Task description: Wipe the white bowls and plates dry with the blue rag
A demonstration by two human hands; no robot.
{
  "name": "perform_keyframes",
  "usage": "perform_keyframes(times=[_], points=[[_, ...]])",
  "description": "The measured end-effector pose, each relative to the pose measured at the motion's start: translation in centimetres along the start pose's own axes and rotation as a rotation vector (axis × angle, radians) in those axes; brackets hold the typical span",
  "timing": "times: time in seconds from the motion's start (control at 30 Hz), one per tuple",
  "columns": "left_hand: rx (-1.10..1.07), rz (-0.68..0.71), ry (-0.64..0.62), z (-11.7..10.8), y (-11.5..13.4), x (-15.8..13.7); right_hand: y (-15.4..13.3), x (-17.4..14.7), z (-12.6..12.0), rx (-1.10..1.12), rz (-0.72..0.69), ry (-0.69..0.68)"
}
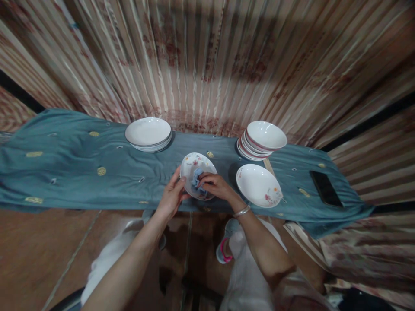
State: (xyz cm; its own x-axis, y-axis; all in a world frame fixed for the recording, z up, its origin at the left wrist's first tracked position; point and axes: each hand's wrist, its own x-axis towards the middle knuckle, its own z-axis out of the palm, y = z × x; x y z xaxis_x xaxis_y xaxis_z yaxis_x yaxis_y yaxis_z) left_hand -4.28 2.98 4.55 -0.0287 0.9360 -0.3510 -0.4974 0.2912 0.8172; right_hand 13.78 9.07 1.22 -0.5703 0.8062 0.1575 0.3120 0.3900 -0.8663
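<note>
The flowered bowl sits in your left grip, closed on its rim; your right grip pinches a blue cloth inside it. You seem to be wiping; the next move likely calls for a steady left hold.

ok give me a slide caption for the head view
The left hand holds a flowered dish as the right hand holds a blue cloth against it.
</note>
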Motion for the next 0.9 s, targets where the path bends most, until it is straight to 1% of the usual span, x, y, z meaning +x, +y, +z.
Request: perform_keyframes(times=[0.1,0.2,0.4,0.5,0.6,0.7,0.83,0.9], points=[[0.001,-0.004,0.008,0.1,0.1,0.0,0.6,-0.3,-0.3,-0.07,0.026,0.022],[0.001,0.0,0.009,0.2,0.1,0.0,1.0,-0.5,-0.4,-0.17,0.068,0.077],[0.013,0.009,-0.006,0.2,0.1,0.0,1.5,0.2,0.1,-0.395,0.141,0.275],[0.015,0.016,-0.008,0.2,0.1,0.1,1.7,1.0,0.5,-0.422,0.152,0.363],[0.011,0.009,-0.016,0.2,0.0,0.1,1.9,1.9,0.7,-0.368,0.135,0.432],[0.007,0.007,-0.022,0.2,0.0,0.1,2.0,2.9,1.0,-0.264,0.123,0.488],[0.003,0.011,-0.022,0.2,0.0,0.0,2.2,4.3,1.5,-0.069,0.126,0.574],[0.001,0.012,-0.026,0.2,0.0,0.0,2.2,4.9,1.9,0.06,0.113,0.591]])
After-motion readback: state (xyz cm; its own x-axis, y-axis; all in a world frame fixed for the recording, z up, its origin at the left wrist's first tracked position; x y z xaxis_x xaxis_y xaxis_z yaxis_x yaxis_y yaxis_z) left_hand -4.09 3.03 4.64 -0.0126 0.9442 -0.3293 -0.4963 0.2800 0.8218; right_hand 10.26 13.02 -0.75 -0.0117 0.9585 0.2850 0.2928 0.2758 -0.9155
